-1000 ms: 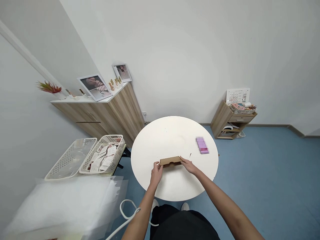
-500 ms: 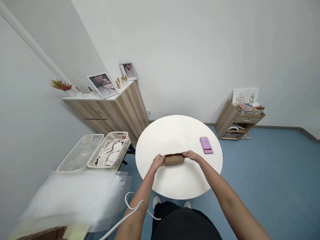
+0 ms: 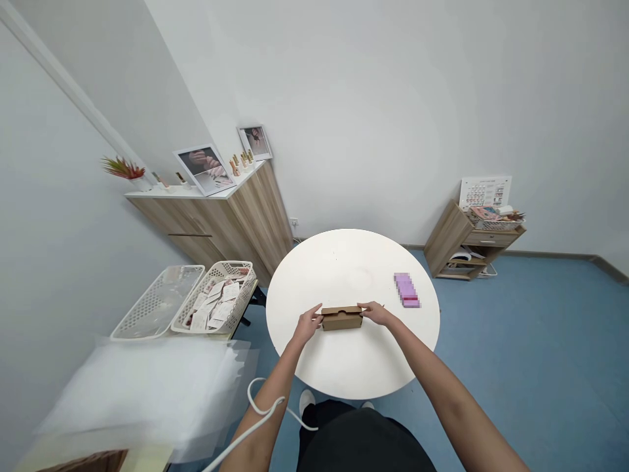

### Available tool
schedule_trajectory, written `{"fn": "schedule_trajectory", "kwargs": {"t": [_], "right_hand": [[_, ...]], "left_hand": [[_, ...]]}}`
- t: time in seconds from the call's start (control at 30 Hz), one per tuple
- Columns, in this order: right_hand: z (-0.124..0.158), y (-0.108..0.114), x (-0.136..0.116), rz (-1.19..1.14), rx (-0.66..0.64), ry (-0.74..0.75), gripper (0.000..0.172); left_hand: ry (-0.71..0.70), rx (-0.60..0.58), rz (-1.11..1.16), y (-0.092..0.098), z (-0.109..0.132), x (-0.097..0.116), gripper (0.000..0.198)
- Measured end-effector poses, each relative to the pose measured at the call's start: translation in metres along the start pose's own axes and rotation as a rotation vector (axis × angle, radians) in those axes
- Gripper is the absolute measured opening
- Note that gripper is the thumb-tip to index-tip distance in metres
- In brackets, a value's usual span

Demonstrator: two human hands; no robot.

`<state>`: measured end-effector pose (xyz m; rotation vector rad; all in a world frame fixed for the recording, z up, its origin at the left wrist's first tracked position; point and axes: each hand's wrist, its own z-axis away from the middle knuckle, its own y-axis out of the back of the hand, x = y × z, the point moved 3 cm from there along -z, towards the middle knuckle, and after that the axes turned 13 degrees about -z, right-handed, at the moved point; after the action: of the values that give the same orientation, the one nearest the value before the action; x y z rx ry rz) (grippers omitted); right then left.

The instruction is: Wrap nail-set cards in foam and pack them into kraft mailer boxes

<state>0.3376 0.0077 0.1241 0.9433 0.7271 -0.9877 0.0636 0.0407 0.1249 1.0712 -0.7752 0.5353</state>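
A small brown cardboard box (image 3: pixel 343 322) sits on the round white table (image 3: pixel 344 367), its long side facing me. Its lid lies over the top, and a notch shows in the middle of the lid's edge. My left hand (image 3: pixel 308 324) grips the box's left end, with one finger raised above the corner. At the right end, my right hand (image 3: pixel 374 313) has its fingers on the upper corner of the lid. To the right on the same table lies a purple packet (image 3: pixel 407 290), blurred out.
Left of the table, a white basket (image 3: pixel 230 322) holds cards, beside another white basket (image 3: pixel 157 301) with clear plastic. Translucent sheets (image 3: pixel 147 387) lie nearer me. A white cable (image 3: pixel 255 425) hangs by my left arm. Wooden cabinets (image 3: pixel 255 216) stand behind.
The box's lid has come down over the top, so its notched edge shows now. Both hands remain at the box's ends; the view has shifted slightly.
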Motion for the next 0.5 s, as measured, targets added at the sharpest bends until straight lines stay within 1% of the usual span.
{"fn": "schedule_trajectory", "kwargs": {"t": [0.1, 0.13, 0.23, 0.37, 0.5], "right_hand": [[0.008, -0.012, 0.006, 0.196, 0.049, 0.065, 0.053], [0.012, -0.018, 0.008, 0.269, 0.058, 0.088, 0.056], [0.025, -0.036, 0.017, 0.43, 0.087, 0.182, 0.067], [0.033, -0.051, 0.027, 0.589, 0.154, 0.233, 0.071], [0.032, -0.058, 0.033, 0.654, 0.216, 0.27, 0.073]], "left_hand": [[-0.173, 0.093, -0.259, -0.011, 0.009, -0.006, 0.044], [-0.211, 0.125, -0.326, -0.016, 0.013, -0.009, 0.046], [-0.299, 0.227, -0.406, -0.034, 0.025, -0.018, 0.054], [-0.321, 0.306, -0.458, -0.053, 0.032, -0.028, 0.059], [-0.312, 0.314, -0.502, -0.062, 0.034, -0.035, 0.061]]}}
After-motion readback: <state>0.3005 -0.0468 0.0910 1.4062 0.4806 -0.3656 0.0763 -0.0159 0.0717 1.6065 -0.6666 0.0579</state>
